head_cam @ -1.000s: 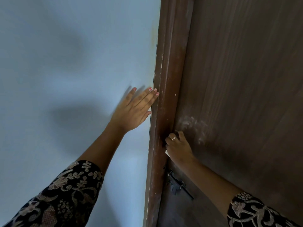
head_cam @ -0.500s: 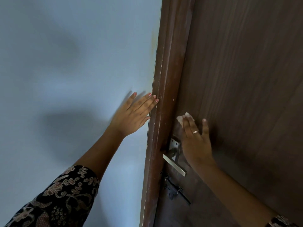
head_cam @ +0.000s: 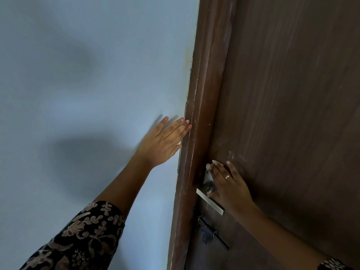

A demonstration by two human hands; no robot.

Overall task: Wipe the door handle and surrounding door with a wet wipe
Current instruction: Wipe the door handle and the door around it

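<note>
A dark brown wooden door (head_cam: 292, 114) fills the right side. Its silver lever handle (head_cam: 211, 202) sits at the door's left edge, on a metal plate. My right hand (head_cam: 229, 184) lies flat on the door just above and right of the handle, pressing a white wet wipe (head_cam: 209, 166) whose edge shows under the fingertips. Most of the wipe is hidden by the hand. My left hand (head_cam: 163, 143) rests flat with fingers spread on the pale blue wall, its fingertips touching the door frame (head_cam: 202, 94).
A dark sliding bolt latch (head_cam: 211, 232) is fixed to the door below the handle. The pale blue wall (head_cam: 87, 84) covers the left half. Faint whitish smears mark the door above my right hand.
My right hand with the wipe has slid down the door, from above the handle plate to beside it, now covering part of the plate. My left hand has stayed on the wall.
</note>
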